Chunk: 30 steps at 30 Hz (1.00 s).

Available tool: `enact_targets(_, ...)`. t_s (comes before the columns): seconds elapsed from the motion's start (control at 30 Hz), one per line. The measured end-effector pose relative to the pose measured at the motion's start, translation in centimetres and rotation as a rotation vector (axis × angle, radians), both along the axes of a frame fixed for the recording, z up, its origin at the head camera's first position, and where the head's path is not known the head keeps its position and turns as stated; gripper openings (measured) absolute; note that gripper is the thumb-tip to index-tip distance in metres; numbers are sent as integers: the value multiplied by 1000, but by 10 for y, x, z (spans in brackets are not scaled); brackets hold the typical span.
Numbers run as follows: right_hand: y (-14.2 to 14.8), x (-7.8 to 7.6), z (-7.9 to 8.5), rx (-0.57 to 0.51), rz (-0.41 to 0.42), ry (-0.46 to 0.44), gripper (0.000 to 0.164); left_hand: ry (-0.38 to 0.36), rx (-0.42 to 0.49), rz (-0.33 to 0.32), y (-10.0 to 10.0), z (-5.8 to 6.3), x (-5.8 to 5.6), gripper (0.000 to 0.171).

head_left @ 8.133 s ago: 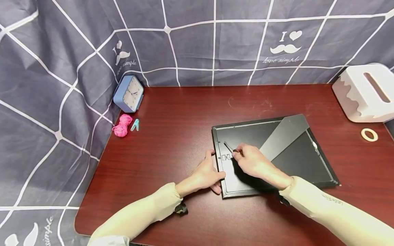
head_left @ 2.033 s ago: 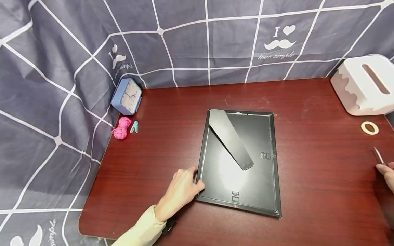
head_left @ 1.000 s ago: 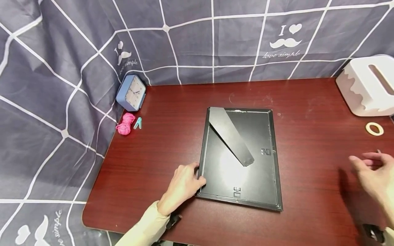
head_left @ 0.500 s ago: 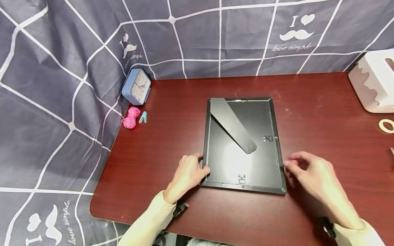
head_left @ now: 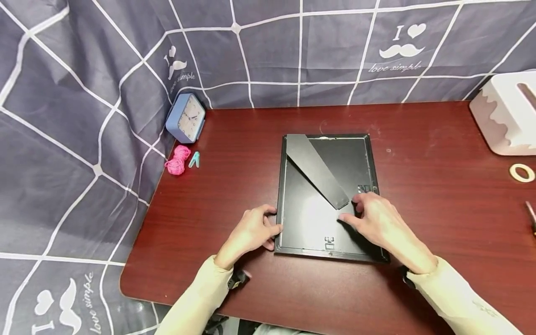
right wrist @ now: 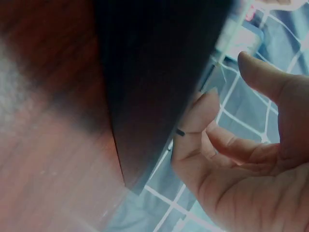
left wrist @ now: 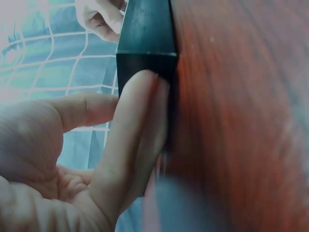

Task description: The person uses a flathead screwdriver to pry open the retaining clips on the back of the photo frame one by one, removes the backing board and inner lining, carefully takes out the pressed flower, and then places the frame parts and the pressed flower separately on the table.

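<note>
A black picture frame [head_left: 311, 237] lies on its face on the table, its backing board [head_left: 347, 158] up. The grey easel leg [head_left: 316, 170] slants across it from the top left corner. My left hand [head_left: 251, 230] holds the left edge, thumb on the rim and fingers along the outer side; in the left wrist view these fingers [left wrist: 128, 125] press against the frame's side wall. Over the right part of the board hovers my right hand [head_left: 378, 221], thumb and forefinger apart at the leg's free end. Small metal hangers [head_left: 329, 243] sit on the board.
A thin tool with a metal tip [head_left: 531, 211] lies at the right edge of view, below a tape ring [head_left: 522, 172] and a tissue box [head_left: 508, 114]. Back left are a blue alarm clock [head_left: 185, 118], pink yarn [head_left: 177, 160] and a teal clip [head_left: 194, 159].
The frame has been turned from lying wide to standing tall in view. My right hand set the thin tool down at the right, then came back left over the board.
</note>
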State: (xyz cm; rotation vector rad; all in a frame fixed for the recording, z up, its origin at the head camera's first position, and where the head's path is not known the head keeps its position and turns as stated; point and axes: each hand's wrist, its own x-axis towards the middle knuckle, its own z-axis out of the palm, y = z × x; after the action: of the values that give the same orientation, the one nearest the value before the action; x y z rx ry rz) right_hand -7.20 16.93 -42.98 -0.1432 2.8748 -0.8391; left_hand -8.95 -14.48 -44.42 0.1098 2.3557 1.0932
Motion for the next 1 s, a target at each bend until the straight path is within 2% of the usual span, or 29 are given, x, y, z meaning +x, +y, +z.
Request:
enact_targets(0.1, -8, -4, -3, 30, 7, 30, 46, -70, 61, 24, -5, -1, -3, 56)
enact_targets(0.23, -14, -9, -12, 87, 32, 125, 45, -148, 154, 53, -10, -4, -5, 58)
enact_targets(0.33, -16, -14, -14, 108, 12, 157, 44, -182, 193, 64, -10, -7, -6, 58)
enact_targets(0.53, -18, -25, -11, 116, -63, 71, 41, -209, 215, 68, -8, -9, -10, 56)
enact_targets(0.77, -15, -29, -6, 123, -67, 47, 38, -242, 259, 72, -8, -8, -11, 55)
enact_targets(1.0, -11, -27, -3, 100, -66, 22, 33, -256, 266, 87, -10, -9, -10, 55)
